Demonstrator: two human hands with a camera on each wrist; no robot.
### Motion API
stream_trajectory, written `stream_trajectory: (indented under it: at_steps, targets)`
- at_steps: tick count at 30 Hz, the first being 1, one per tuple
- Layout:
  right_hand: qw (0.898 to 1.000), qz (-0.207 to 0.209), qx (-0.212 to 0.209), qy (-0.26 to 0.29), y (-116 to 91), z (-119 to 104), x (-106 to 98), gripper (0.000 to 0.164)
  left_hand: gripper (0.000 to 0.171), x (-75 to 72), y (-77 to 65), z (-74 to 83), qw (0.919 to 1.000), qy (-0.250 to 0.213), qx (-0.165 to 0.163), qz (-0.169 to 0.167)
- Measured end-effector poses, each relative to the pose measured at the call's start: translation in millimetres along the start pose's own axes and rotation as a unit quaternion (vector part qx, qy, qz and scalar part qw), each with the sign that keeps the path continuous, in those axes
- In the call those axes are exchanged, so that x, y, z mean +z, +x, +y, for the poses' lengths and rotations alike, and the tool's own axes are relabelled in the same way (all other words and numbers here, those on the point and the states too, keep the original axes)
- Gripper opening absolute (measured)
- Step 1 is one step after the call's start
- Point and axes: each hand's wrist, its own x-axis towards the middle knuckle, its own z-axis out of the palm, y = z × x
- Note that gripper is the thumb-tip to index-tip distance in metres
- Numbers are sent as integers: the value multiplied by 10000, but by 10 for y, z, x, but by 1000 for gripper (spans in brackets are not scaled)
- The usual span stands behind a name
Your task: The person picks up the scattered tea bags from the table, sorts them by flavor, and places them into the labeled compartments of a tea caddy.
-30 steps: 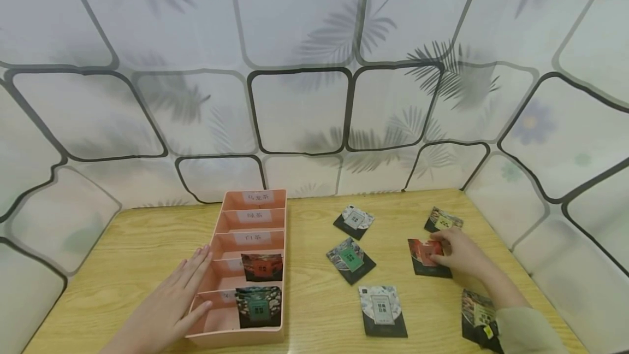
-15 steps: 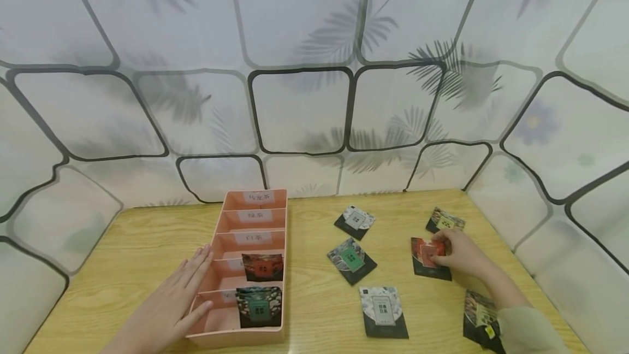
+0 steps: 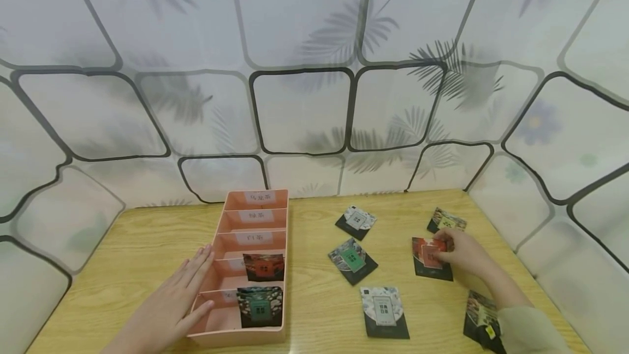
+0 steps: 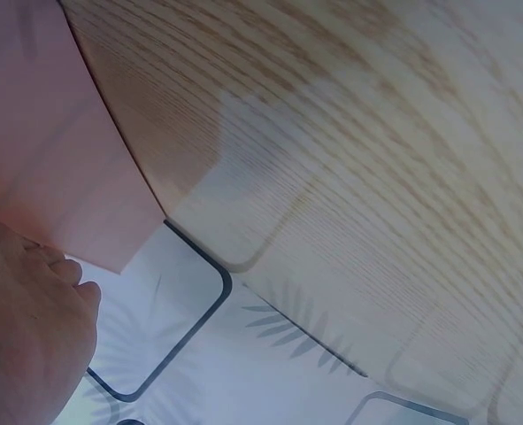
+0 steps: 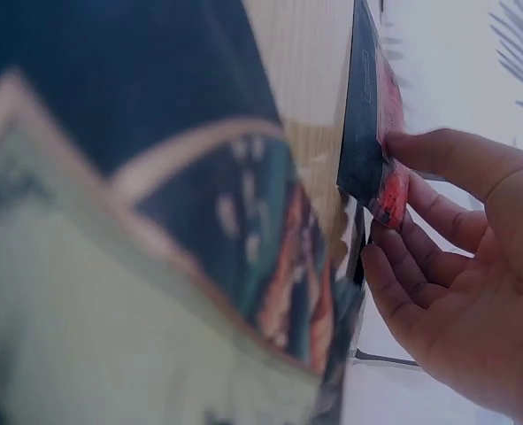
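Note:
My left hand [image 3: 169,302] rests along the left side of a pink divided box [image 3: 211,337], fingers straight and thumb over the front compartment. In the left wrist view the hand [image 4: 35,328] touches the box's outer wall [image 4: 75,168]. A green tea sachet [image 3: 259,310] stands in the front compartment, and a red sachet [image 3: 264,268] in the one behind it. On the right, my right hand [image 3: 464,253] pinches the edge of another red tea sachet [image 3: 428,258]. The right wrist view shows the thumb on that sachet's face [image 5: 394,124], with fingers behind its edge.
More tea sachets lie on the wooden table [image 3: 314,266]: two white ones [image 3: 356,222], a green one [image 3: 352,260] and a yellow-labelled one [image 3: 446,219]. Another sachet [image 3: 480,318] lies beside the right sleeve [image 3: 530,329]. A patterned curtain [image 3: 304,108] surrounds the table.
The right thumb and fingers have closed in on the red sachet's edge, and the sachet has turned slightly. My left hand stays against the box.

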Motion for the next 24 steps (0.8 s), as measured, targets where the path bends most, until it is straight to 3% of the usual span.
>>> stream_trajectory:
  at_steps: [15,24]
  targets:
    - [9987,426,70,279,15,-69,-101,10,83,3,2,5,10000,16,16,40]
    - [9971,471,-68,589,52,-237,-179,11,82,0,5,3,10000,-7,-65,-74]
